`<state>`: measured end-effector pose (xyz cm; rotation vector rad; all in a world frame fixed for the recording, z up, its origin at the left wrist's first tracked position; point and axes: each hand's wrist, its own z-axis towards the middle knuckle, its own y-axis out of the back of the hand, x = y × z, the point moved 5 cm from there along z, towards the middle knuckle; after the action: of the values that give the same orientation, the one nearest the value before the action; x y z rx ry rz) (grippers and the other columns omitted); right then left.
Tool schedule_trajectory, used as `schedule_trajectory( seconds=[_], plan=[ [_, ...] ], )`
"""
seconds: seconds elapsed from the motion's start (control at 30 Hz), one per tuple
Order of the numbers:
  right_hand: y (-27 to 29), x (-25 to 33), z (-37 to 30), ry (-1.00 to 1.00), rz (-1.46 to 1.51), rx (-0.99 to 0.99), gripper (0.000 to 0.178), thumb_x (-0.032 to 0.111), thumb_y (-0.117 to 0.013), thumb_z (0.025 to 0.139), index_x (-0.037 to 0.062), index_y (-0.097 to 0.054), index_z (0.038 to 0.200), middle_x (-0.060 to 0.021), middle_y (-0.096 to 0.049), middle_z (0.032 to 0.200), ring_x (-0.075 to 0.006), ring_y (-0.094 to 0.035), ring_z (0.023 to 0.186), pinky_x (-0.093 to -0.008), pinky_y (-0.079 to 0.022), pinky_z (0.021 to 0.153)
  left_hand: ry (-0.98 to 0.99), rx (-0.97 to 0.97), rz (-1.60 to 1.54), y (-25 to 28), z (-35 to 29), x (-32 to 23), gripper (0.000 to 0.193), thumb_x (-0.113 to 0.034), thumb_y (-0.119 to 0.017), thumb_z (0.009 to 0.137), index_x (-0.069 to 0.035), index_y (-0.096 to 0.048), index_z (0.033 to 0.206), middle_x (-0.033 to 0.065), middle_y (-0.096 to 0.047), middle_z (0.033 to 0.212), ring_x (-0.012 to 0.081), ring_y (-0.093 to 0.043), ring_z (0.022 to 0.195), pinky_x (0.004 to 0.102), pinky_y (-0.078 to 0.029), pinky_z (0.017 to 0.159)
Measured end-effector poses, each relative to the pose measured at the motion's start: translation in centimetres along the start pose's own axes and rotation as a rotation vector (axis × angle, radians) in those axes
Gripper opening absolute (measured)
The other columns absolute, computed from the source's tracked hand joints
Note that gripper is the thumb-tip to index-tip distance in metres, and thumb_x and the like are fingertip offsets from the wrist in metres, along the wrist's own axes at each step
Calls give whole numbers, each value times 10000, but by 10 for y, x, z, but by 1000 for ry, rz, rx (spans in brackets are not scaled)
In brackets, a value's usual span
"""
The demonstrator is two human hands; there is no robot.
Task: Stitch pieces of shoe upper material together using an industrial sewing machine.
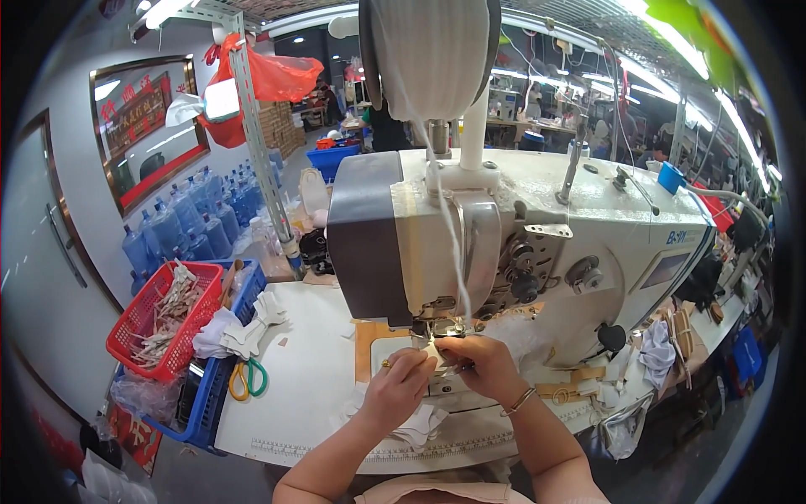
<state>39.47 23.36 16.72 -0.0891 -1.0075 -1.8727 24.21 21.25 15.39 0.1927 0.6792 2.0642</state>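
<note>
Workpiece (433,349) (cream) — held by left hand (398,386) and right hand (490,364).

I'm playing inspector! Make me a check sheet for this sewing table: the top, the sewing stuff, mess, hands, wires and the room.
Surface: white table, ruler strip along the near edge.
Job's things: small pale piece under the sewing machine; white thread runs down from a big spool.
Clutter: scissors with yellow and green handles, a red basket and a blue crate on the left; pale scraps on the right.
Hands: left hand and right hand, both bare, meet at the pale piece; exact grip unclear.
Cables: a pale cable or hose curves by the machine's right end.
Surroundings: blue bottles, a framed panel, ceiling lights.
</note>
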Motion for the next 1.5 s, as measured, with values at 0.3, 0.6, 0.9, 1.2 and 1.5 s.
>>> schedule_trajectory(
  seconds=[0.3, 0.6, 0.9, 1.2, 1.5],
  plan=[
    [-3, -7, -2, -14, 53, -1, 466, -65, -613, 631, 137, -624, 1050, -52, -617, 753, -212, -603, 651, -304, -488, 590, 43, -16, -57, -1, 3, 8, 340, 18, -668, 676, -40, -614, 1006, 62, -561, 982, 243, -589, 905, 325, -506, 731],
    [-2, -7, -6, -48, 152, 14, 533, -183, -513, 629, 71, -624, 1085, -54, -605, 750, -141, -581, 649, -243, -482, 600, 64, 6, -82, 1, 8, 15, 324, 14, -669, 675, -59, -618, 986, 51, -582, 972, 238, -603, 904, 327, -513, 709],
    [19, -39, -44, -164, 137, -282, 109, 51, -513, 910, 29, -620, 911, -48, -576, 750, -106, -553, 635, -201, -425, 579, 177, -189, 52, 11, -20, 10, 275, -26, -709, 683, -98, -625, 935, 32, -619, 1019, 249, -570, 1010, 361, -458, 854],
    [0, -7, -8, -49, 92, -18, 451, -99, -590, 711, 112, -612, 1109, -81, -592, 770, -206, -581, 636, -285, -480, 598, 85, -89, 106, -4, -4, 5, 331, -4, -659, 688, -66, -634, 1012, 35, -603, 1027, 238, -561, 993, 375, -453, 858],
    [-2, -8, -4, -41, 118, 7, 363, -65, -603, 765, 92, -625, 1092, -97, -635, 807, -182, -603, 655, -274, -489, 603, 78, -101, -62, -7, 3, 21, 293, 48, -618, 693, -55, -648, 966, 51, -621, 942, 243, -609, 914, 326, -512, 743]
  ],
)
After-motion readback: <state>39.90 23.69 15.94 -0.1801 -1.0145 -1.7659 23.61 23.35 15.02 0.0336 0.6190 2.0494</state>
